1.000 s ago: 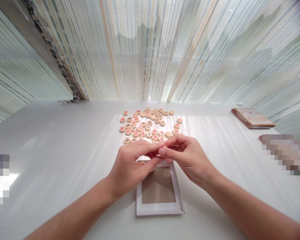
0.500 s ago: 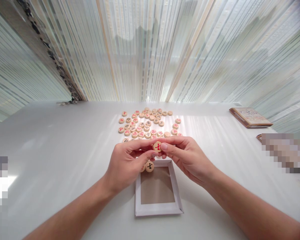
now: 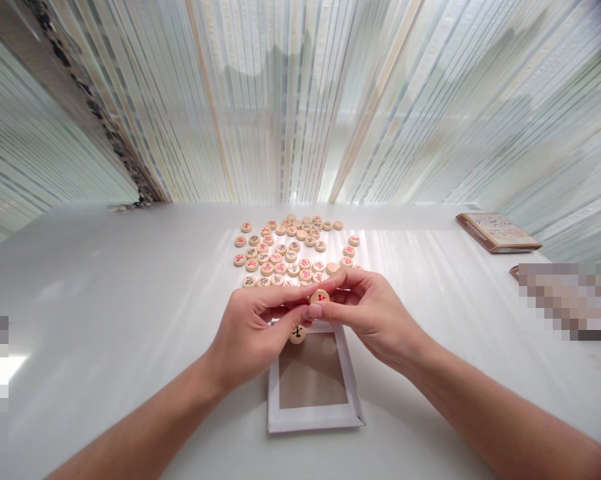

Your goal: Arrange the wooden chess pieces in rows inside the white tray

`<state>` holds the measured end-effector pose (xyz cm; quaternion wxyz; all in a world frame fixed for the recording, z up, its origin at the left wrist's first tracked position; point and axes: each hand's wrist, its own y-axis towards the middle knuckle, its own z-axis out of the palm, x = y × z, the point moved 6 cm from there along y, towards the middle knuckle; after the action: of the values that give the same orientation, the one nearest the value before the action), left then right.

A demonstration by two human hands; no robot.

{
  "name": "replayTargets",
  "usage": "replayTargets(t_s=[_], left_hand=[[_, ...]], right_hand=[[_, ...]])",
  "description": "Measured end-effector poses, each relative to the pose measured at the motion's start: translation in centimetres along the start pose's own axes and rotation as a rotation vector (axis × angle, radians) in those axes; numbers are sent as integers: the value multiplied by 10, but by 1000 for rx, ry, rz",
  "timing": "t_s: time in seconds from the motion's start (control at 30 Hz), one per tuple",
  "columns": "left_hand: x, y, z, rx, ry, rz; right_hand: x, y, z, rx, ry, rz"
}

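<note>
A round wooden Chinese chess piece [image 3: 320, 297] with a red character is pinched between both hands, just above the far edge of a shallow white box [image 3: 317, 423]. My left hand [image 3: 257, 333] is closed on its left side with finger and thumb. From the right, my right hand [image 3: 367, 307] grips the same piece, its thumb across the lower part of the face. Below the left thumb, a piece with a black character [image 3: 297, 334] lies in the box's far left part, partly covered by that hand. The box has a brown inner floor.
Beyond my hands, many loose chess pieces [image 3: 280, 268] with red or black characters lie scattered on the white table [image 3: 130, 300], a few blank side up. A brown-edged flat box [image 3: 497, 232] lies at the far right. A ribbed translucent curtain [image 3: 300, 100] hangs behind the table.
Both hands still hold the red-character piece, which has turned between the fingers. My right thumb has slid down and left over its face. The view has shifted slightly.
</note>
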<state>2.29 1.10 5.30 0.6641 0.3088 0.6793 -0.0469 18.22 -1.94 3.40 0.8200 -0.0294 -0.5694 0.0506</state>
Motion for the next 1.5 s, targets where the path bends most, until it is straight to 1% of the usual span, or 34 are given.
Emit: replayTargets(t_s=[0.17, 0.3, 0.37, 0.53, 0.7, 0.8, 0.97, 1.27, 1.4, 1.5], left_hand=[[-6, -2, 2, 47, 39, 80], [-8, -3, 4, 69, -36, 83], [-8, -2, 4, 63, -66, 51], [-1, 0, 5, 43, -154, -83], [4, 1, 5, -24, -284, -198], [5, 2, 2, -63, -287, -234], [7, 3, -2, -93, -283, -255], [6, 2, -2, -122, -266, -220], [5, 2, -4, -126, -188, -154], [6, 0, -6, -142, -103, -113]], right_hand=[[1, 1, 0, 10, -3, -14], [2, 1, 0, 46, -4, -56], [2, 1, 0, 54, -12, -69], [3, -1, -3, 53, -73, -103], [5, -2, -3, 58, -117, -121], [4, -2, -1, 73, -81, -104], [2, 0, 1, 88, -31, -106], [2, 2, 0, 54, -40, -125], [2, 2, -2, 28, -38, -166], [4, 2, -2, 16, -80, -222]])
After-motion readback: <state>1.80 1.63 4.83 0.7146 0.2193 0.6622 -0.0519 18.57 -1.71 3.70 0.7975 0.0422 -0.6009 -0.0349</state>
